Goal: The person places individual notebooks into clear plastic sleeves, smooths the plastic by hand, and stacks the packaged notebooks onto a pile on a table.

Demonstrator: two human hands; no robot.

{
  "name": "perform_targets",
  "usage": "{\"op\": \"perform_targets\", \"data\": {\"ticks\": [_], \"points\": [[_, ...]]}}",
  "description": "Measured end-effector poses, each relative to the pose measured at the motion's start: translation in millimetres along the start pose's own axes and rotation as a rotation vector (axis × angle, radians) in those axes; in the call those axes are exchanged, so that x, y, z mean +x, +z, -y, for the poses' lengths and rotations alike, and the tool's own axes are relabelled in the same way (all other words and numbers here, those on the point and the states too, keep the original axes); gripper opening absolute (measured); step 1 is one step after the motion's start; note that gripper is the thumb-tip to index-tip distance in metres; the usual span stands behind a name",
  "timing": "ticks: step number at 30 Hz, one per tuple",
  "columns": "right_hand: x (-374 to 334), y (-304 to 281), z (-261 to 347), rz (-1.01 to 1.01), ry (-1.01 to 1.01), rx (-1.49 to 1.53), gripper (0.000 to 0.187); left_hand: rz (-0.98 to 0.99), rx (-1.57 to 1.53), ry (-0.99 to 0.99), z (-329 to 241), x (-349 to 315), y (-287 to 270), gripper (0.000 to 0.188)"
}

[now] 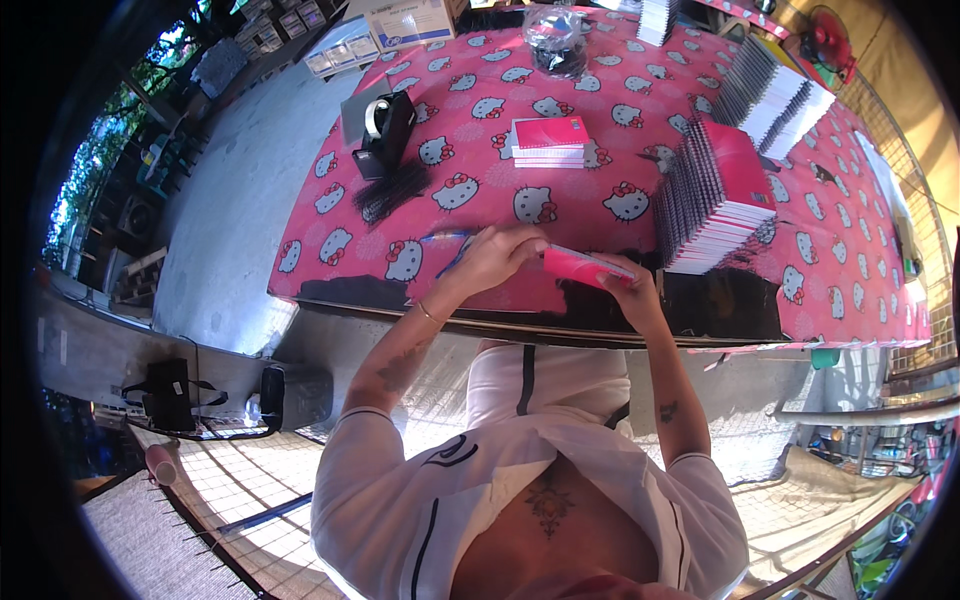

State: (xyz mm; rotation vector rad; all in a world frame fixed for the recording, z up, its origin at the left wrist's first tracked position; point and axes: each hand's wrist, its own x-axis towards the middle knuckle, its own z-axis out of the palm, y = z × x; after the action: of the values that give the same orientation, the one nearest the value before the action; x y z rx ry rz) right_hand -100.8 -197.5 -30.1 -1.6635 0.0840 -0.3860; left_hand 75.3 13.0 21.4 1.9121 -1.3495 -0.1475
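Observation:
Just above the near edge of the table, a small pink spiral-bound notebook is held tilted. My right hand grips it at its right end, fingers closed around the edge. My left hand is at the notebook's left end, its fingers curled and pinched together by the corner; what lies between them is too small to make out. Under the left wrist, a blue-handled tool rests on the table, partly hidden. Beyond my hands, a short stack of pink notebooks lies flat.
A pink character-print cloth covers the table, its near edge worn black. Tall notebook stacks stand on the right, with more stacks behind. At left are a black tape dispenser and black spiral coils. A plastic bag sits far back.

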Motion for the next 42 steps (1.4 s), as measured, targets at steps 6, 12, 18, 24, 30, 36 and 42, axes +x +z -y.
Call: {"op": "perform_targets", "data": {"ticks": [6,12,18,24,30,36,42], "points": [[-3,4,7,-0.005,0.000,-0.003,0.030,0.122,0.194,0.047,-5,7,-6,0.027],[-7,17,21,-0.145,-0.016,0.033,0.030,-0.194,0.812,0.109,-53,-9,35,0.068],[-11,20,40,-0.143,0.007,-0.074,0.031,-0.303,0.761,0.046,-49,-4,38,0.078],[-8,12,41,-0.153,-0.007,0.021,0.030,-0.219,0.611,0.187,-48,-42,66,0.062],[-11,11,32,-0.067,-0.002,-0.054,0.031,-0.078,0.405,0.315,-48,13,5,0.024],[-12,10,35,-0.025,-0.022,-0.098,0.032,0.065,0.134,0.170,-51,16,-4,0.018],[-13,8,35,-0.008,-0.022,-0.089,0.032,0.051,0.190,0.157,-50,16,-2,0.020]]}}
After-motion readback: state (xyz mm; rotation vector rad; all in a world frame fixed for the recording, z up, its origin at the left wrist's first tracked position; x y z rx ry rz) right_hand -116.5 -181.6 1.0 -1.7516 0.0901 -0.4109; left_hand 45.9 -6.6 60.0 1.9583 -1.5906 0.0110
